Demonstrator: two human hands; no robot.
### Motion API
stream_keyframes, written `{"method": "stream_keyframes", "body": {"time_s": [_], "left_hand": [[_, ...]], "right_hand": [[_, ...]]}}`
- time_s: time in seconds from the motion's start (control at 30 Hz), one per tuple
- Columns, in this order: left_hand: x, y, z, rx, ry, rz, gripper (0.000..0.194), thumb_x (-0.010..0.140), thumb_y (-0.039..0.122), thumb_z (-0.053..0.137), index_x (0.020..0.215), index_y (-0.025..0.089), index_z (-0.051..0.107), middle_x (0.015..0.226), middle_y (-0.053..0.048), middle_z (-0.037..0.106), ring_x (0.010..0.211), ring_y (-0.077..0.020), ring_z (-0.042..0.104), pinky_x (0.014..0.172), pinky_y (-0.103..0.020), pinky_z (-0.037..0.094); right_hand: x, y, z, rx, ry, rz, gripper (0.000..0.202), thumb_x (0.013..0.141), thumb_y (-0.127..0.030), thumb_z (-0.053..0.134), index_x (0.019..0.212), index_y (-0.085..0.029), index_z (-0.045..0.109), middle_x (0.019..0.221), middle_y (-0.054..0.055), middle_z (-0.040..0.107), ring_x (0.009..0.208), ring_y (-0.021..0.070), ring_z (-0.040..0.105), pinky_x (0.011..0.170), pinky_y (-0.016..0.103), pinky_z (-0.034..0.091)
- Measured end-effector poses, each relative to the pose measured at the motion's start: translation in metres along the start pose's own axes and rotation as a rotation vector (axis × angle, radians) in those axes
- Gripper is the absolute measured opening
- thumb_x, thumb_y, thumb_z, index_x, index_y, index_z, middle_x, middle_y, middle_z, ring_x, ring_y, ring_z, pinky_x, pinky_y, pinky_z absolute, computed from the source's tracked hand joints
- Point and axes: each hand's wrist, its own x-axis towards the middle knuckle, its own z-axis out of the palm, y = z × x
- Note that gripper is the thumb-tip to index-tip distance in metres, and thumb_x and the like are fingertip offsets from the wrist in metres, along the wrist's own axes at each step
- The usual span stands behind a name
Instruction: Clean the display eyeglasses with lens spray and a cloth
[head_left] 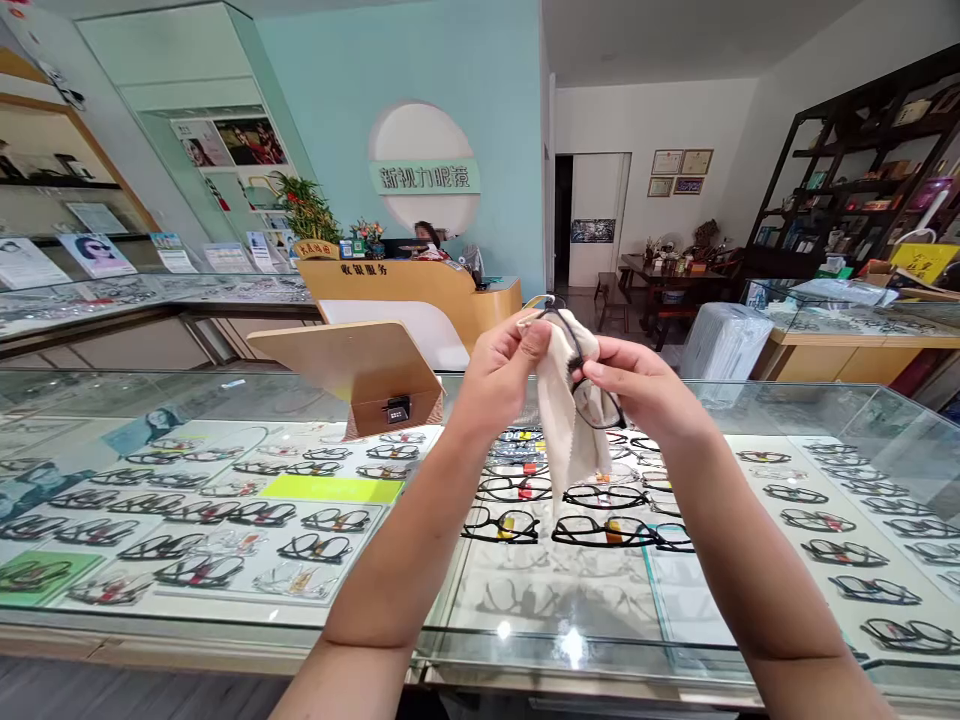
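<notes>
A pair of dark-framed eyeglasses (598, 404) is held up above the glass counter, its lower lens showing beside a cream cloth (562, 420) with a zigzag edge. My left hand (504, 365) is closed, thumb pressing the cloth over the upper part of the glasses. With thumb and fingers pinched, my right hand (636, 385) grips the frame near its middle. The cloth hangs down between both hands and hides part of the upper lens. Rows of black-framed glasses (604, 530) lie below the hands.
The glass display counter (465, 645) runs across the front, filled with eyeglasses. A tilted wooden-framed mirror or board (352, 375) stands on it at left. Behind are a reception desk (405, 290) with a person (427, 235), another display case (862, 335) and dark shelves (855, 185).
</notes>
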Motion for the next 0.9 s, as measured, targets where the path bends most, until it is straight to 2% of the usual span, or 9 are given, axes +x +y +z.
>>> {"method": "stream_keyframes", "body": {"time_s": [0.07, 0.1, 0.27, 0.43, 0.57, 0.67, 0.77, 0.83, 0.9], "left_hand": [[0.001, 0.000, 0.000, -0.005, -0.044, -0.014, 0.050, 0.081, 0.061, 0.098, 0.099, 0.020, 0.076, 0.086, -0.003, 0.072, 0.070, -0.0143, 0.064, 0.063, -0.025, 0.052], [0.001, -0.001, 0.002, 0.004, -0.020, 0.001, 0.051, 0.078, 0.060, 0.100, 0.097, 0.020, 0.075, 0.084, -0.002, 0.071, 0.068, -0.0134, 0.062, 0.061, -0.024, 0.051], [-0.005, -0.002, 0.011, 0.088, 0.259, 0.102, 0.059, 0.096, 0.072, 0.079, 0.073, 0.020, 0.062, 0.065, 0.001, 0.057, 0.055, -0.0103, 0.048, 0.049, -0.023, 0.039], [0.002, -0.006, 0.004, -0.024, 0.267, -0.033, 0.060, 0.092, 0.078, 0.079, 0.079, 0.021, 0.066, 0.065, 0.001, 0.060, 0.054, -0.0126, 0.054, 0.049, -0.025, 0.044], [0.013, -0.010, -0.007, -0.126, 0.368, -0.010, 0.053, 0.095, 0.075, 0.078, 0.090, 0.023, 0.067, 0.074, 0.001, 0.063, 0.064, -0.0145, 0.063, 0.059, -0.026, 0.055], [0.016, -0.006, -0.015, -0.127, 0.336, -0.002, 0.047, 0.091, 0.068, 0.084, 0.094, 0.024, 0.068, 0.074, 0.002, 0.056, 0.059, -0.0126, 0.054, 0.054, -0.024, 0.049], [0.012, 0.003, -0.021, 0.020, 0.236, 0.045, 0.053, 0.092, 0.064, 0.085, 0.075, 0.023, 0.056, 0.068, 0.003, 0.043, 0.055, -0.0118, 0.040, 0.048, -0.025, 0.037], [0.009, 0.009, -0.022, 0.223, 0.203, 0.177, 0.066, 0.094, 0.060, 0.087, 0.063, 0.020, 0.043, 0.067, 0.002, 0.041, 0.058, -0.0115, 0.039, 0.052, -0.026, 0.037], [0.006, 0.014, -0.022, 0.421, 0.191, 0.343, 0.065, 0.094, 0.056, 0.088, 0.062, 0.019, 0.045, 0.072, 0.000, 0.049, 0.065, -0.0122, 0.047, 0.060, -0.028, 0.041]], "right_hand": [[0.000, 0.001, -0.001, 0.013, 0.011, 0.016, 0.034, 0.087, -0.050, 0.092, 0.094, -0.021, 0.076, 0.087, 0.001, 0.069, 0.075, 0.0141, 0.059, 0.070, 0.026, 0.051], [0.001, 0.002, 0.000, 0.018, -0.006, 0.024, 0.036, 0.086, -0.051, 0.092, 0.095, -0.020, 0.076, 0.086, 0.001, 0.068, 0.074, 0.0139, 0.058, 0.069, 0.026, 0.050], [0.005, 0.009, 0.016, 0.013, -0.109, -0.014, 0.039, 0.083, -0.053, 0.095, 0.094, -0.020, 0.076, 0.089, 0.001, 0.069, 0.080, 0.0145, 0.061, 0.077, 0.027, 0.052], [0.005, 0.007, 0.012, 0.026, 0.040, -0.080, 0.034, 0.090, -0.051, 0.090, 0.089, -0.022, 0.073, 0.095, 0.001, 0.073, 0.079, 0.0129, 0.060, 0.075, 0.026, 0.051], [0.005, 0.001, 0.004, -0.001, 0.134, -0.145, 0.031, 0.090, -0.051, 0.090, 0.091, -0.023, 0.077, 0.117, 0.004, 0.075, 0.099, 0.0155, 0.067, 0.089, 0.028, 0.055], [0.004, -0.002, 0.003, -0.025, 0.142, -0.154, 0.029, 0.091, -0.051, 0.088, 0.090, -0.024, 0.076, 0.126, 0.005, 0.075, 0.114, 0.0182, 0.069, 0.105, 0.033, 0.054], [0.003, -0.002, 0.002, -0.018, 0.141, -0.133, 0.029, 0.095, -0.050, 0.085, 0.090, -0.025, 0.071, 0.109, 0.004, 0.077, 0.113, 0.0191, 0.072, 0.107, 0.035, 0.052], [0.001, -0.004, 0.000, -0.027, 0.148, -0.117, 0.029, 0.097, -0.049, 0.083, 0.092, -0.025, 0.069, 0.101, 0.002, 0.076, 0.105, 0.0183, 0.073, 0.101, 0.033, 0.053], [-0.001, -0.007, -0.002, -0.062, 0.141, -0.110, 0.028, 0.099, -0.048, 0.081, 0.092, -0.024, 0.070, 0.097, 0.002, 0.076, 0.099, 0.0175, 0.072, 0.094, 0.032, 0.053]]}}
